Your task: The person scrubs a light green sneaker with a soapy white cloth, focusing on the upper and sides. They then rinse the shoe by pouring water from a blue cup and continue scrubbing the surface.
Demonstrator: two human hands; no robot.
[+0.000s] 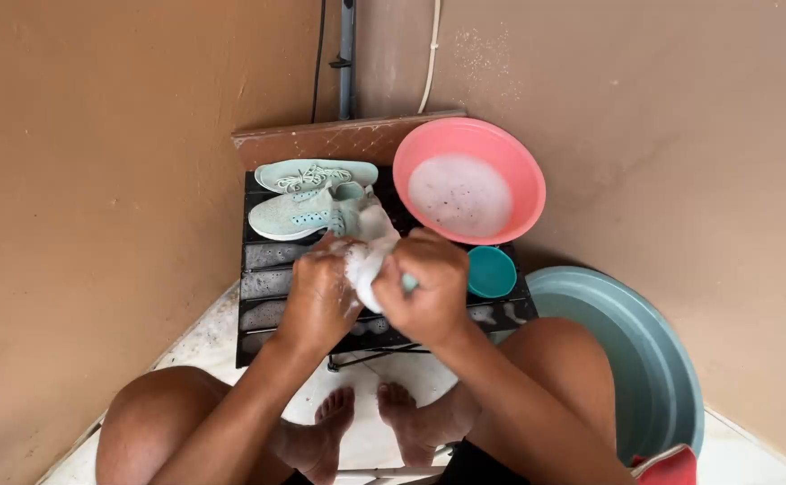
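Suds cover the white cloth (368, 260) bunched between both fists, the left hand (319, 301) and right hand (431, 286) each with fingers curled tight on it, knuckles almost touching. To my eye the scrub goes best with short rubs of one fist against the other, kept over the dark rack (263, 283), the shoes (308, 202) just past the fingertips and the pink basin (523, 171) beyond the right knuckles for a fresh dip

One camera on my head looks steeply down, close over my hands (379, 287) and the bench (267, 269).
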